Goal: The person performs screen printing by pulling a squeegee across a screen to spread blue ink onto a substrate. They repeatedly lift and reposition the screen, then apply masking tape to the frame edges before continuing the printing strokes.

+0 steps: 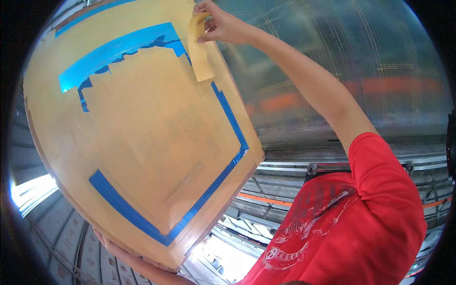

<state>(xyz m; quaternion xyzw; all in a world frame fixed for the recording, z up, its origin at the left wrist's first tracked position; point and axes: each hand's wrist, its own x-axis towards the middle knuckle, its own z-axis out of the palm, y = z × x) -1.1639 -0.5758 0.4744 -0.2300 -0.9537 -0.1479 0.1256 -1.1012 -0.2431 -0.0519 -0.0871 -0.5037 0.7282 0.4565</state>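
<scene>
A: Quick, biggest first?
B: Yellow-tan panel (142,123), tilted, lowest corner near the bottom of the view. Dark greenish sheet (370,47) beyond its right edge.
A: On the panel?
B: Broad blue band (118,47) toward the top edge, ragged inner side. Narrow blue band (204,204): down along the right edge, bends near the right corner, on toward the lowest corner, then back up inside the left edge.
A: Grip?
B: Right hand (221,26), upper part of the right edge. Thumb and fingers pinched on a yellow strip (201,61), upper half, right side.
A: Strip's axis?
B: Roughly along the panel's right edge, bit more upright. Squared end points down, just by the narrow band's upper end. Touching the panel there? Can't tell.
A: Left hand (108,244)?
B: At the left edge, lower part. Fingers mostly hidden; can't tell how far they're closed.
</scene>
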